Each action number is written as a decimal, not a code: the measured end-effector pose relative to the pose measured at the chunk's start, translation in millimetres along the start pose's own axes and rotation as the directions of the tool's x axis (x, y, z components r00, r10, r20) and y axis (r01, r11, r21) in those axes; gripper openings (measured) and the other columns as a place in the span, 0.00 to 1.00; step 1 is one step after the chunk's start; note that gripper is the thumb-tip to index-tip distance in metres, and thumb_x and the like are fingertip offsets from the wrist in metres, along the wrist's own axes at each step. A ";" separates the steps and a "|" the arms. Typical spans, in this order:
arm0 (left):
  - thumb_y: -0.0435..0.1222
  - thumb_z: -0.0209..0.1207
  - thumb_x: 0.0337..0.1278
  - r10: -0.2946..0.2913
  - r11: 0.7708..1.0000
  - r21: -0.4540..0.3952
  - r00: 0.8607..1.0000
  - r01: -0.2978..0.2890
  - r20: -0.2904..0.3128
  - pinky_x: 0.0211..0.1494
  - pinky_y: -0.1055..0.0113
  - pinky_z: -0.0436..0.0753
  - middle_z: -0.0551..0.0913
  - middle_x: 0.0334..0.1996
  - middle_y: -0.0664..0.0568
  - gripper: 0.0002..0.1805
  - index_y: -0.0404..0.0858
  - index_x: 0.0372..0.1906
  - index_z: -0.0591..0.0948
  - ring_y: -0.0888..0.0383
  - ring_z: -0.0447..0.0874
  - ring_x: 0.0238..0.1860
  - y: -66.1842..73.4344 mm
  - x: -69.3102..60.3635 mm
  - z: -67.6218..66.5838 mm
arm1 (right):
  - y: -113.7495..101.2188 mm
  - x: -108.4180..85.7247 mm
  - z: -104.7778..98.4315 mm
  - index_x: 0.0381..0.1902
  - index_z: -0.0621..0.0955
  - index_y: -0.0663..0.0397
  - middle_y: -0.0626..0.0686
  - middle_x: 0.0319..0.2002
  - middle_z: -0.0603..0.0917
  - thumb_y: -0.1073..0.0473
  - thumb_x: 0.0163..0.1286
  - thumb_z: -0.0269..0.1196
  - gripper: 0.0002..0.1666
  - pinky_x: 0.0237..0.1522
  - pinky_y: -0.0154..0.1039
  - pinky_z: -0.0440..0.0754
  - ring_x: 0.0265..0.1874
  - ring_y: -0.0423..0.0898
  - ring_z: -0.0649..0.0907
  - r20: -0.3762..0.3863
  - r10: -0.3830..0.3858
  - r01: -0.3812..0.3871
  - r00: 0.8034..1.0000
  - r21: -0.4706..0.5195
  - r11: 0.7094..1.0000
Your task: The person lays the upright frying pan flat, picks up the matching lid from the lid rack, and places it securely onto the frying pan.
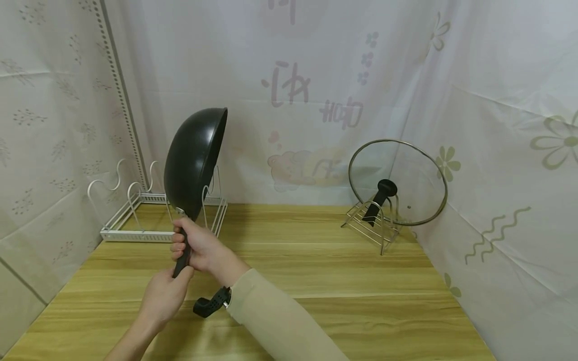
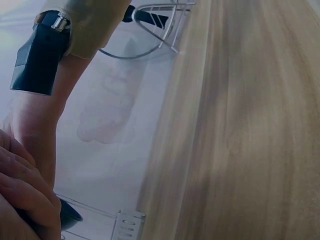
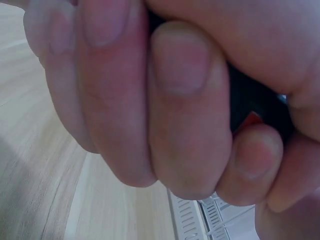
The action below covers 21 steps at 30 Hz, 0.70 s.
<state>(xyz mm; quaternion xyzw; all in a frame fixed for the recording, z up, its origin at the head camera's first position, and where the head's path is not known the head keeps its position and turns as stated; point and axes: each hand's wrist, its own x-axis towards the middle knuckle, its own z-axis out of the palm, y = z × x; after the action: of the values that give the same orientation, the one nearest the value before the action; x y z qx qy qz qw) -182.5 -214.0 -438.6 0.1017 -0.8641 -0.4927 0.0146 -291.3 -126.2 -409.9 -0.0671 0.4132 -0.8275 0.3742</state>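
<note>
A black wok (image 1: pixel 191 155) is on its edge over the right part of the white wire rack (image 1: pixel 140 235), its hollow side facing right. Whether it rests on the rack I cannot tell. My right hand (image 1: pixel 203 245) grips the black handle (image 1: pixel 182 260) just below the wok's body; in the right wrist view its curled fingers (image 3: pixel 185 115) wrap the handle, hiding most of it. Lower down, my left hand (image 1: pixel 167 293) holds the handle's end, its thumb lying along it. The left wrist view shows curled fingers (image 2: pixel 30 185) at the lower left.
A glass lid (image 1: pixel 413 170) with a black knob stands upright in a small metal wire stand (image 1: pixel 381 235) at the back right. Everything stands on a wood-grain table (image 1: pixel 316 281). Patterned curtains (image 1: pixel 293 60) hang behind and at both sides.
</note>
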 end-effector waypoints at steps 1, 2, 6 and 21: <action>0.44 0.54 0.76 -0.001 1.000 -0.001 1.000 0.001 0.000 0.19 0.65 0.65 0.67 0.14 0.58 0.21 0.44 0.21 0.70 0.60 0.64 0.15 1.3 -0.5 -0.3 | -0.6 -0.2 0.6 0.25 0.69 0.40 0.38 0.19 0.63 0.51 0.83 0.56 0.21 0.23 0.26 0.62 0.16 0.33 0.62 0.003 -0.002 0.002 1.000 -0.001 1.000; 0.43 0.54 0.76 -0.001 1.000 -0.001 1.000 0.001 0.002 0.19 0.66 0.65 0.67 0.14 0.58 0.21 0.43 0.21 0.70 0.60 0.63 0.15 2.5 -0.8 -0.6 | -1.2 -0.5 1.3 0.25 0.68 0.40 0.38 0.19 0.62 0.51 0.83 0.56 0.21 0.23 0.26 0.62 0.16 0.33 0.61 0.006 -0.005 0.005 1.000 -0.003 1.000; 0.43 0.53 0.76 0.005 1.000 0.006 1.000 -0.005 0.005 0.19 0.66 0.65 0.67 0.14 0.58 0.21 0.43 0.21 0.70 0.60 0.63 0.15 6.3 -2.5 -1.6 | -3.1 -1.6 2.6 0.25 0.68 0.40 0.38 0.19 0.62 0.50 0.83 0.55 0.21 0.23 0.26 0.61 0.16 0.33 0.61 0.016 -0.003 0.003 1.000 -0.003 1.000; 0.45 0.52 0.78 0.002 1.000 0.028 1.000 -0.002 0.011 0.18 0.66 0.65 0.67 0.13 0.59 0.23 0.44 0.21 0.70 0.60 0.63 0.14 12.8 -4.9 -7.1 | -10.2 -3.9 8.8 0.26 0.68 0.40 0.38 0.20 0.61 0.49 0.84 0.54 0.21 0.24 0.26 0.61 0.16 0.33 0.60 0.063 -0.001 0.000 0.998 0.001 1.000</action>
<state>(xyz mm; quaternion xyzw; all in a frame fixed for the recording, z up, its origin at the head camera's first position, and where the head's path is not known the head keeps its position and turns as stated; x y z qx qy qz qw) -178.9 -212.9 -423.6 0.0984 -0.8710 -0.4812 0.0088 -290.6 -125.3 -395.9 -0.0931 0.4008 -0.8253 0.3869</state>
